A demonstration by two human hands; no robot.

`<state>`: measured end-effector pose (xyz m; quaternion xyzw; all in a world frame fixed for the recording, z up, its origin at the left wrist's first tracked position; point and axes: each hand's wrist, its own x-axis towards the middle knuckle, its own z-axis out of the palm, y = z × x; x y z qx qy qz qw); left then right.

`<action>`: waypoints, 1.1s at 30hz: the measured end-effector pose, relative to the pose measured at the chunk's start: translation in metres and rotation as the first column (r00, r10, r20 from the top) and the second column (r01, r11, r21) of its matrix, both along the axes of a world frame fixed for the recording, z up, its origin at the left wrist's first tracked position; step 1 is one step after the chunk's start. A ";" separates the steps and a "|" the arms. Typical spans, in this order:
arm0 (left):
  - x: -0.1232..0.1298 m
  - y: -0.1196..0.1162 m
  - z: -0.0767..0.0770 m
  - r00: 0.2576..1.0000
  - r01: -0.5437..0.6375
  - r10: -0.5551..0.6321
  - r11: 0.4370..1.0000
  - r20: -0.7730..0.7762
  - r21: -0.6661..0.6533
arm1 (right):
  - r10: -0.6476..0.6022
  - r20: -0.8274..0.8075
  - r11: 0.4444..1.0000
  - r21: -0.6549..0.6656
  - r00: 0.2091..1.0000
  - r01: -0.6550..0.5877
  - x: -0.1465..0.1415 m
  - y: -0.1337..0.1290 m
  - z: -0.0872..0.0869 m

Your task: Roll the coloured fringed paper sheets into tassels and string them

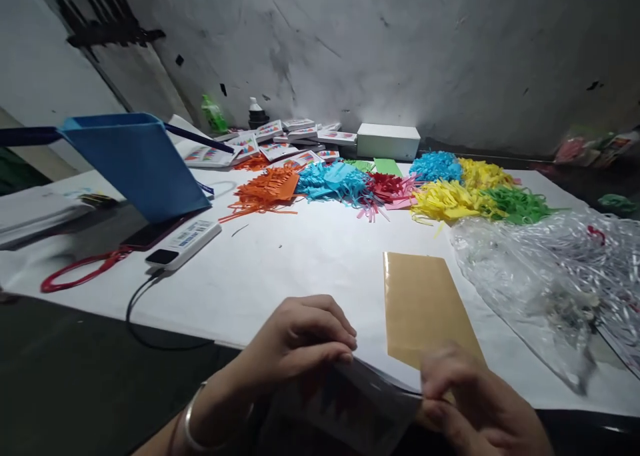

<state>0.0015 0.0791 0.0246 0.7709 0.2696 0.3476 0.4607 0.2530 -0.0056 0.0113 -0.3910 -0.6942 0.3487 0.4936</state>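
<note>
At the table's front edge, a clear plastic packet [350,409] with a printed row of coloured shapes tilts down into shadow. A white paper edge shows along its top. My left hand [300,339], with a pale bracelet on the wrist, pinches the packet's upper left edge. The upper right corner is between the thumb and fingers of my right hand [465,399], whose fingertips are slightly blurred. Just beyond my right hand lies a flat brown sheet [425,303], its lower right part hidden by that hand. The packet's lower part is too dark to make out.
Fringed paper bundles in orange [267,189], blue [333,181] and yellow [450,199] line the table's back, before stacked printed boxes [300,135] and a white box [388,141]. Plastic bags [545,289] lie right. A blue holder [140,163] and white cabled device [184,243] stand left.
</note>
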 end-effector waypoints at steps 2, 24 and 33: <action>0.006 -0.004 -0.013 1.000 0.019 -0.018 0.999 0.020 -0.048 | 0.071 0.004 0.970 -0.234 0.997 -0.068 -0.010 0.008 0.004; 0.015 -0.003 -0.042 0.997 0.070 -0.072 0.981 -0.005 -0.183 | -0.171 0.282 0.940 -0.240 0.944 0.242 -0.032 0.011 -0.033; 0.017 -0.005 -0.047 1.000 0.013 -0.018 0.963 -0.018 -0.270 | -0.489 0.368 0.843 0.431 0.791 0.320 -0.039 -0.008 -0.064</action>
